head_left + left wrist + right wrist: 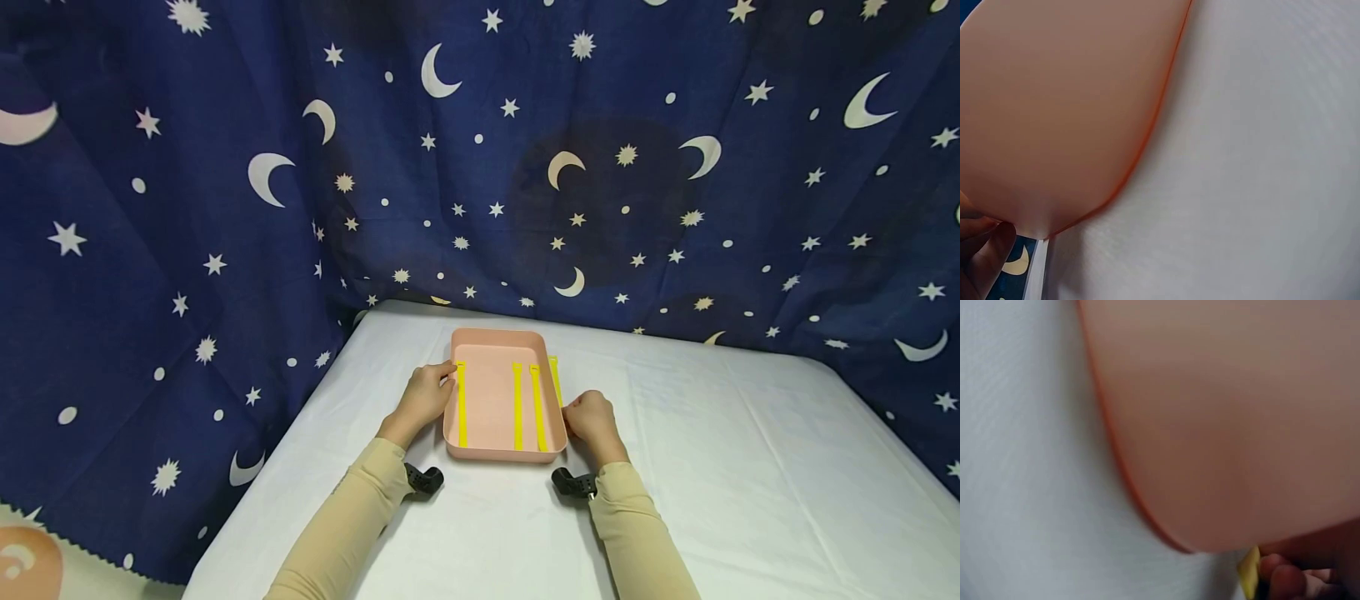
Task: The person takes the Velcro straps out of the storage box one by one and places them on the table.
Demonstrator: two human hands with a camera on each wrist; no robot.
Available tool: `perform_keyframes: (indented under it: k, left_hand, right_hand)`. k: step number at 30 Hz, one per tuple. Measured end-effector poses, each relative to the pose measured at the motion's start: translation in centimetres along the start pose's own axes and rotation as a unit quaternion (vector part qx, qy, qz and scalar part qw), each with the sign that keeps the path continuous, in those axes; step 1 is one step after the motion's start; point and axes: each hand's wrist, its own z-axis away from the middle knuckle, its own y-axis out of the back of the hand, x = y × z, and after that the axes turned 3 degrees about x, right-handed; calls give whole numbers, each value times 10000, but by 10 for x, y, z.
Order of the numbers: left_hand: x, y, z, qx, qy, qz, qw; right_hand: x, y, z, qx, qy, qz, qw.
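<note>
A pink rectangular tray lies on the white-covered table. Inside it are three yellow straps, one along the left wall and two, a middle strap and its neighbour, nearer the right wall. My left hand grips the tray's left rim with thumb and fingers, right beside the top of the leftmost strap. Outside the right wall, a fourth yellow strap runs down to my right hand. In the right wrist view, curled fingers pinch a yellow strap end just past the tray's edge.
White cloth covers the table around the tray. A dark blue curtain with moons and stars hangs behind and to the left. Black wrist mounts stick out inward from both sleeves, close to the tray's front.
</note>
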Motion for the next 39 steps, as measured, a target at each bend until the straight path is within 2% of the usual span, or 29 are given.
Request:
perform_keyframes:
  k: [9,15,24,28,34,39]
  left_hand:
    - [-1,2,0,109,-93,-67,9999]
    - [0,4,-1,55,11,-4,10000]
    - [0,4,-1,79,10,-67,9999]
    - [0,3,0,70,7,-45,10000]
    - [1,4,-1,11,81,-82,9999]
    - [0,4,-1,18,89,-92,9999]
  right_hand:
    - [2,-2,-2,-34,-27,-270,9996]
    - [3,-2,-3,-50,-1,-359,9993]
    - [5,-1,-4,-346,-261,-1140,9925]
    - [5,3,-3,-406,-334,-1294,9902]
    - [-3,19,2,-141,-85,-1143,9933]
    - [-15,28,7,-29,14,-1466,9892]
